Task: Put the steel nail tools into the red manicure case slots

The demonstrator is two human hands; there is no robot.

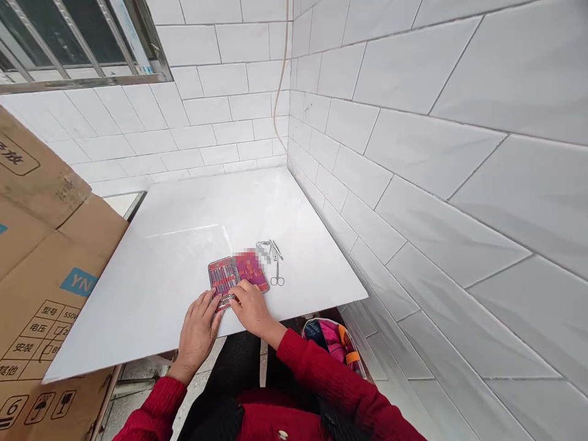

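Observation:
An open manicure case point(222, 264) lies on the white tabletop near its front edge, slim metal tools held in a row in its left half. My left hand point(198, 327) grips that half at its lower left edge, with fingers bent over the rim. At the bottom of the same half, my right hand point(250, 306) pinches a small shiny metal tool point(231, 296), mostly covered by the fingers. The case's purple-red right half point(257, 275) is partly blurred. Just right of it lie small scissors point(277, 274) and metal nail clippers point(276, 249).
The white tabletop point(184, 202) reaches back to tiled walls point(395, 202). A large cardboard box point(41, 257) leans along the left side. Below the front right edge stands a container of colourful cloth point(333, 340). A barred window point(78, 37) is at upper left.

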